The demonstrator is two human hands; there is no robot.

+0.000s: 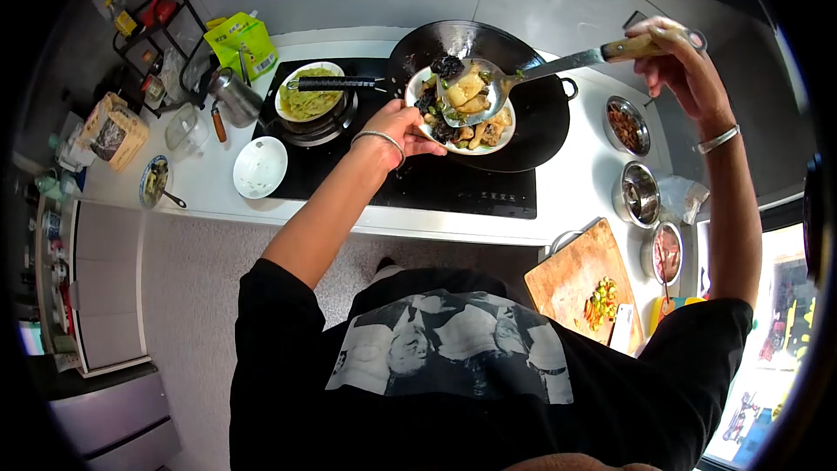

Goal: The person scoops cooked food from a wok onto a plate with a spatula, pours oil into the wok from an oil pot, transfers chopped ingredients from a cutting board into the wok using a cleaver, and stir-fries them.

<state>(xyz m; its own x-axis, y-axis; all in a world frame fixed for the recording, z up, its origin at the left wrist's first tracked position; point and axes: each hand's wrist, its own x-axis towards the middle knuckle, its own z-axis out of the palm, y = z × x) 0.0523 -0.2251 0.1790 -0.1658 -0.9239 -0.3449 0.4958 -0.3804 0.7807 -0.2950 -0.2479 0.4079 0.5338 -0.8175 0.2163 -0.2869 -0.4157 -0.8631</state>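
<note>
Upper centre, food (pixel 493 132) already filled much of the bowl (pixel 476 152), left grip (pixel 403 129) clamped on its rim; right grip (pixel 671 54) held the ladle (pixel 567 63) (wok (pixel 536 122) beneath!), its load apparently not yet emptied.

No text legible with certainty. Print present, too small to read: dark characters on the green pouch (pixel 244 45), at the back edge of the counter (pixel 205 196); dark print on the brown package (pixel 115 131), toward the counter's left end; pale control marks on the cooktop (pixel 384 190), by its front right corner. Can't confirm any brand or number.
</note>
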